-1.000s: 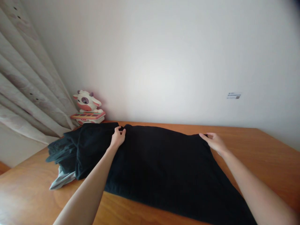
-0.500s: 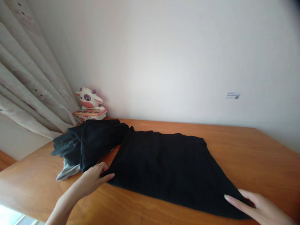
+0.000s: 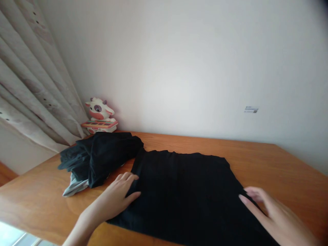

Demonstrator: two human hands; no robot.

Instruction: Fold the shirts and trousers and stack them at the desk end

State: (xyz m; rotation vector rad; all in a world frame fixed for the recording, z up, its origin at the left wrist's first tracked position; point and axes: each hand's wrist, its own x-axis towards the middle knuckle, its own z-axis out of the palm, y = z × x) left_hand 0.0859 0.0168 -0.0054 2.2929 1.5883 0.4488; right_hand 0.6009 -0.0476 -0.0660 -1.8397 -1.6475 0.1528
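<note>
A black garment (image 3: 184, 191) lies spread flat on the wooden table, its near edge running out of the bottom of the view. My left hand (image 3: 121, 193) rests at its left side, thumb and fingers apart and touching the cloth. At the right side, my right hand (image 3: 266, 208) is slightly blurred, with a gap between thumb and fingertips by the cloth's edge. No pinched fold shows in either hand. A heap of dark clothes (image 3: 110, 153) lies to the left, with a light grey piece (image 3: 75, 185) sticking out beneath.
A cow-shaped toy keyboard (image 3: 99, 116) stands at the back left, beside a pale curtain (image 3: 33, 75). A white wall (image 3: 179, 68) with a small label (image 3: 251, 109) rises behind the table (image 3: 289, 174).
Both hands have let go of the garment's near corners and moved farther up its sides. The garment has shifted closer, and its near edge now sits lower in view.
</note>
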